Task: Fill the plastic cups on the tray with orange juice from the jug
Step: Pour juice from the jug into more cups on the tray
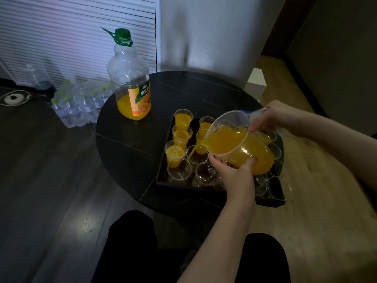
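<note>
Orange juice streams from tilted jug (pixel 242 148) into cup (pixel 196 154) on tray (pixel 161 174) | left hand (pixel 234 170) cradles jug underside | right hand (pixel 273 119) grips handle

Bare table (pixel 130 144) left of the tray (pixel 163 170) is passable — juice bottle (pixel 130 82) blocks its far side.
</note>
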